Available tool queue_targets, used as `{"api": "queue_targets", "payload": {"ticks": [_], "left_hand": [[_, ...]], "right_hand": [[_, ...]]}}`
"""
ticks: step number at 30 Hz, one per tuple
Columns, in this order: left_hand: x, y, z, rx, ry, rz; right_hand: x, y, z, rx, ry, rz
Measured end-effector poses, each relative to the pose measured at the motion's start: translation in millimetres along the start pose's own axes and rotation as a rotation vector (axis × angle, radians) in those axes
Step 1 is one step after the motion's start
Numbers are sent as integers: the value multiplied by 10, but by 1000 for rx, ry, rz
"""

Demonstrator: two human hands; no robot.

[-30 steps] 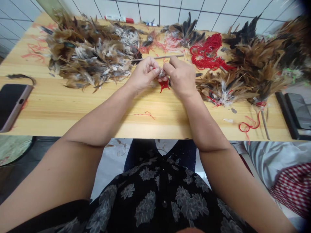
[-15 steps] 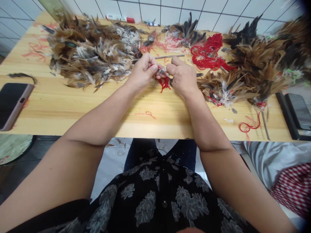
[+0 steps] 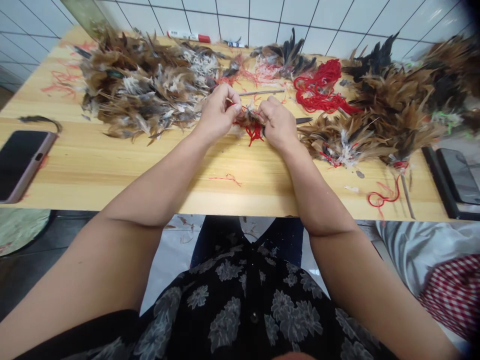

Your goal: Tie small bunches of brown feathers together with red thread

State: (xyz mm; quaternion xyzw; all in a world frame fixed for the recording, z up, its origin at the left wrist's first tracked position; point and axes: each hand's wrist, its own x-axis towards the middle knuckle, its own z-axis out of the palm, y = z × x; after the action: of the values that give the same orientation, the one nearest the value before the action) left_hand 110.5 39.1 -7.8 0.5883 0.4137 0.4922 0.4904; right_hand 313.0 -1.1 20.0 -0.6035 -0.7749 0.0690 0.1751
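Note:
My left hand (image 3: pixel 217 112) and my right hand (image 3: pixel 279 124) meet over the middle of the wooden table (image 3: pixel 112 165). Both are closed, pinching a small bundle of brown feathers (image 3: pixel 250 119) between them. Red thread (image 3: pixel 255 134) hangs from that bundle below the fingers. A thin wooden stick (image 3: pixel 260 92) lies just beyond my hands. Behind my right hand, a dark pointed tip (image 3: pixel 304 120) pokes out; I cannot make out what it belongs to.
A big heap of brown and white feathers (image 3: pixel 142 90) covers the table's left back. More brown and black feathers (image 3: pixel 390 110) lie at right, beside a tangle of red thread (image 3: pixel 318 87). A phone (image 3: pixel 20 162) rests at the left edge; dark devices (image 3: pixel 455 180) at right.
Both hands have drifted slightly away from me along the table, still pinching the feather bundle. The red thread now hangs a little lower between them.

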Motion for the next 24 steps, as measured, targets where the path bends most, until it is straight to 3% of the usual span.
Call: {"api": "queue_targets", "payload": {"ticks": [8,15,20,24], "left_hand": [[41,55,82,-193,44,-209],[47,146,76,-327,34,-302],[-22,176,121,-313,-32,-336],[-22,108,140,-251,-7,-306]], "right_hand": [[73,121,177,124,-36,-83],[36,63,85,49,-91,-60],[-24,51,31,-36,-120,-110],[-36,10,62,-63,-108,-93]]}}
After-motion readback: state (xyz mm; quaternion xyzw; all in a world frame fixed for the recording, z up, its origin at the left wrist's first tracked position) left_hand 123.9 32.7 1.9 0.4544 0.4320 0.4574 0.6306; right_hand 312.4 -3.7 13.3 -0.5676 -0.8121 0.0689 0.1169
